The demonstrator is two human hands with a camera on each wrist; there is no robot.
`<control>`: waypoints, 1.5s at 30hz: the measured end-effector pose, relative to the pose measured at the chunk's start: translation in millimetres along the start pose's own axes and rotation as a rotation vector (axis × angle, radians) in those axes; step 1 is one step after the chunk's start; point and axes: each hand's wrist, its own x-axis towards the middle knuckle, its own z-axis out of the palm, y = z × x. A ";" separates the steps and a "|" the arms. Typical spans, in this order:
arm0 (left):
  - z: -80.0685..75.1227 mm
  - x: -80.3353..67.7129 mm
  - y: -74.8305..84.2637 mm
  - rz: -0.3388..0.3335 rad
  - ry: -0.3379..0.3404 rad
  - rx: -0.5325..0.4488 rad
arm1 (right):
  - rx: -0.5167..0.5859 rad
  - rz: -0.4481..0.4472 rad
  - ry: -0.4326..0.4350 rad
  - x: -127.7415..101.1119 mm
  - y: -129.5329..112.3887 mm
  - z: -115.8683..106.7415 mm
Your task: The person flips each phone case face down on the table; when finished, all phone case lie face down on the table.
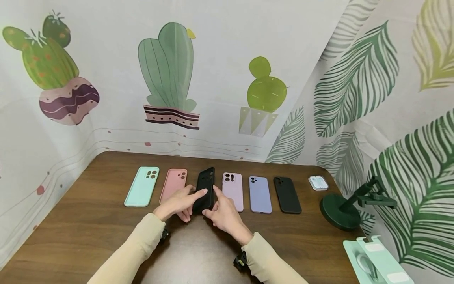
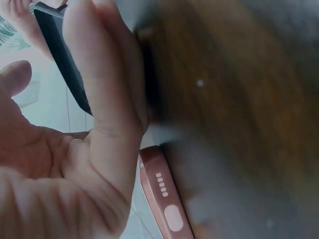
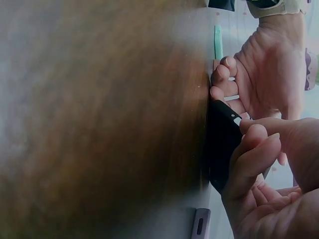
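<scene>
A black phone case lies tilted on the table, third from the left in a row of phone cases. My left hand holds it from the left, thumb across its face and the other fingers low at its edge. My right hand grips the lower right side, with the index finger along the edge and the thumb near the bottom end. In the right wrist view, that thumb meets the end of the black case beside a small light opening. Left of it lies a pink phone case, partly behind my left hand.
A mint phone case lies at the far left. To the right are a lilac case, a blue-violet case and another black case. Beyond stand a small clear box, a dark green stand and a mint stand.
</scene>
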 end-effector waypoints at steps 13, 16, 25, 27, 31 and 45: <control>5.9 0.8 -1.2 0.004 0.008 -0.020 | 0.025 -0.036 0.007 -3.3 -2.4 3.6; 6.5 1.0 -1.3 0.006 0.005 -0.023 | 0.028 -0.037 0.006 -3.5 -2.8 4.3; 6.8 -0.5 0.5 0.015 0.001 -0.059 | 0.019 -0.072 0.007 -3.4 -4.7 4.9; 6.5 -0.7 0.4 0.017 -0.004 -0.072 | 0.023 -0.067 -0.001 -2.5 -4.5 4.8; 4.9 -1.3 -1.1 0.016 -0.021 -0.116 | 0.018 -0.035 -0.037 1.6 -2.0 5.2; -7.6 -6.7 -5.4 0.040 -0.082 -0.223 | -0.019 0.101 -0.124 19.7 7.3 17.0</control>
